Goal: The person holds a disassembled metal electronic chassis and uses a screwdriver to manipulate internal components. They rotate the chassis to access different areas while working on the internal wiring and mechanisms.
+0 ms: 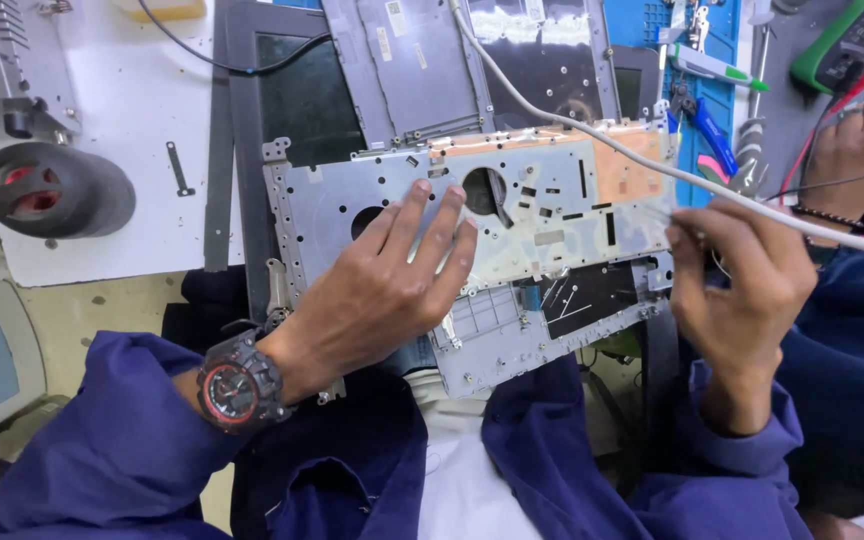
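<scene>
A grey laptop keyboard frame (552,215) lies underside up in front of me, tilted, with round holes and an orange patch at its right end. My left hand (382,290) lies flat on its left half, fingers spread, thumb hidden; a black and red watch (240,383) is on that wrist. My right hand (742,290) is at the frame's right edge, fingertips pinched on a thin pale strip (660,214). A white cable (592,135) runs diagonally over the frame and past my right hand.
Behind the frame lie a dark laptop lid (302,95) and a grey cover (422,65). A blue mat (717,45) with pliers and tweezers is at the back right. Another person's hand (857,150) rests at the far right. A black tape roll (47,190) sits left.
</scene>
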